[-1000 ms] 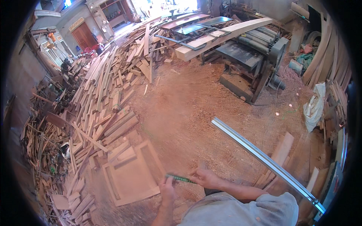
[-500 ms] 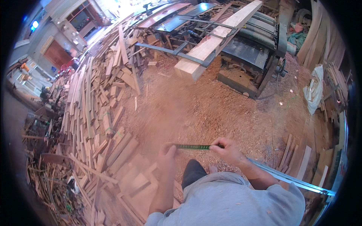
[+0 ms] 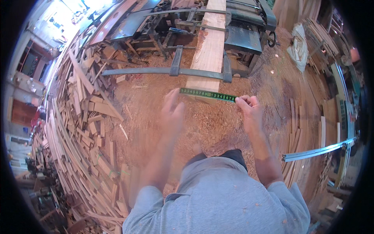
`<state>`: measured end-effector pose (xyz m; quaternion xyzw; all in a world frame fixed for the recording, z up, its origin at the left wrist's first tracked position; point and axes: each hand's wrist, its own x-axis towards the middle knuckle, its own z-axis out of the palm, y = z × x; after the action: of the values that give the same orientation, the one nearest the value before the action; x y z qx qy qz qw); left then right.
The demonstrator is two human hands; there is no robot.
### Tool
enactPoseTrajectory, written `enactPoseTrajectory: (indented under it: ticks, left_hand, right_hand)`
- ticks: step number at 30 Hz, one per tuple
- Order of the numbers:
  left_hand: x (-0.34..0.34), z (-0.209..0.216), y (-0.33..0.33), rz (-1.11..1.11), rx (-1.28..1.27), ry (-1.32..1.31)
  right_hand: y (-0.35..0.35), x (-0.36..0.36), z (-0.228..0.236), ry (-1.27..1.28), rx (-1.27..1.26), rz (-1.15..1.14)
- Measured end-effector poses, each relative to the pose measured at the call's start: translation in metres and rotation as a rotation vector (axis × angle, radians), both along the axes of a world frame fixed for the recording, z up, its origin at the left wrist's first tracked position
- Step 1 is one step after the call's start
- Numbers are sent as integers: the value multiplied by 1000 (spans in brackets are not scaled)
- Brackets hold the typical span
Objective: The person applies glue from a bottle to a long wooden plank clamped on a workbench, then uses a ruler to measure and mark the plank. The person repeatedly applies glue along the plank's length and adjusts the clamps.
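Your left hand (image 3: pixel 172 112) and right hand (image 3: pixel 250 107) grip the green tape (image 3: pixel 207 94) at nine and three o'clock; uneven tension could twist it.

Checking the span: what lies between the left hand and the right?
In the head view, a green measuring tape stretches between the left hand and the right hand.

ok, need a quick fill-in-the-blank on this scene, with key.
1. The measuring tape stretched between the left hand and the right hand is mainly ____ in colour.
2. The large heap of cut wood lies on the person's ____ side.
3. The silver metal rail lies nearer the ____ hand.
4. The crumpled sack at upper right is ____ in colour.

Missing words: green; left; right; white
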<state>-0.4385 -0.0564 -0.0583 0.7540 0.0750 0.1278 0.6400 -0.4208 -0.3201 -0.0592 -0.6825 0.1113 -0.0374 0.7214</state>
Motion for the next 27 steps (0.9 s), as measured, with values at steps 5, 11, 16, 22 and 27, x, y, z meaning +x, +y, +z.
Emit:
enactPoseTrajectory:
  ticks: [5, 11, 16, 22, 27]
  left_hand:
    - [19, -35, 19, -178, -173, 90]
    - [19, -28, 15, -279, -193, 103]
    - [19, -34, 17, -315, -232, 82]
    - [20, -36, 18, -324, -196, 70]
    - [20, -30, 17, -329, -205, 95]
  right_hand:
    - [14, 9, -10, -12, 61, -116]
    - [16, 10, -25, 52, 114, -211]
    - [18, 8, -25, 26, 132, -220]
    - [21, 8, -24, 45, 96, -243]
    - [16, 6, -34, 8, -2, -218]
